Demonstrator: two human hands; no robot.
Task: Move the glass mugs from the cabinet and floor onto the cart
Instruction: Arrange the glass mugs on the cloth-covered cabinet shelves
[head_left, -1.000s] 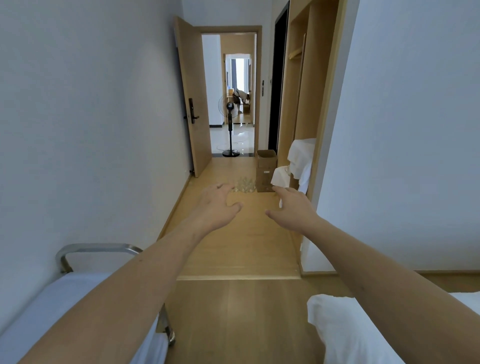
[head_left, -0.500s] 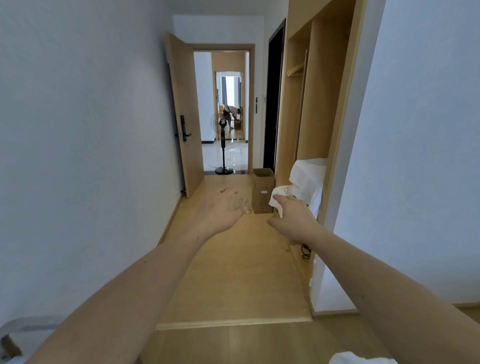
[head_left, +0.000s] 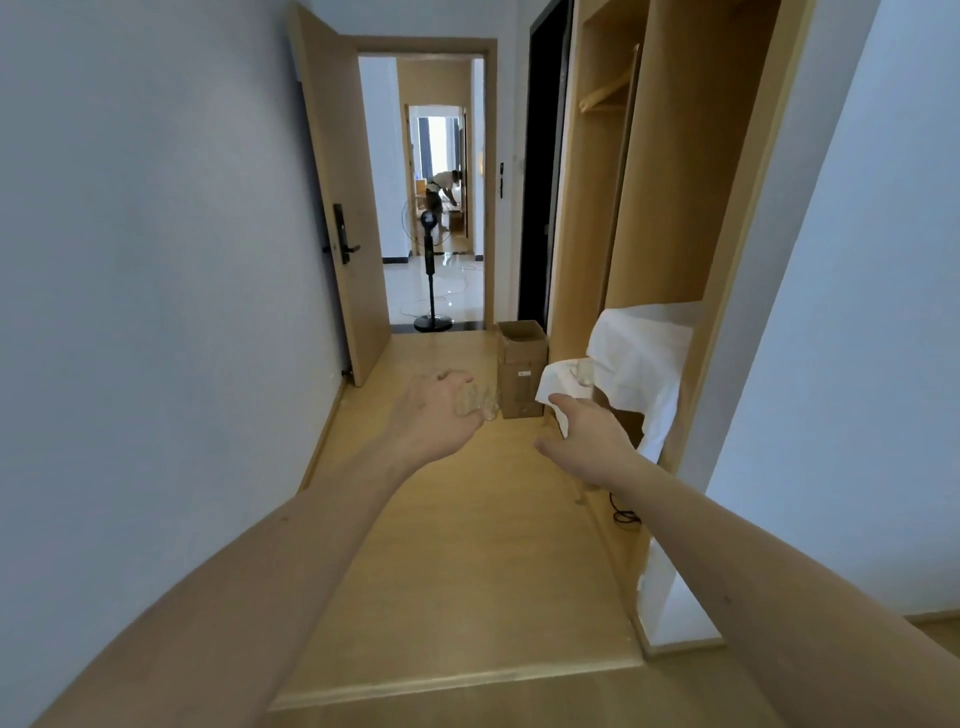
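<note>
Two hands reach forward, empty, fingers relaxed: left hand (head_left: 434, 415), right hand (head_left: 589, 441). Glass mugs (head_left: 480, 401) cluster on floor (head_left: 467, 545) beside cardboard box (head_left: 521, 369); one mug (head_left: 584, 372) on cloth-covered cabinet shelf (head_left: 641, 353).

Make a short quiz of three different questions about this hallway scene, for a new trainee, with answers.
1. True or false: the left hand holds a mug.
2. Where is the cardboard box? A) on the floor beside the cabinet B) on the white cloth
3. Fill in: beyond the open door stands a black ____.

Key: 1 false, both hands are open, the right hand too; the glass mugs sit on the floor beyond. 2 A. 3 fan.
</note>
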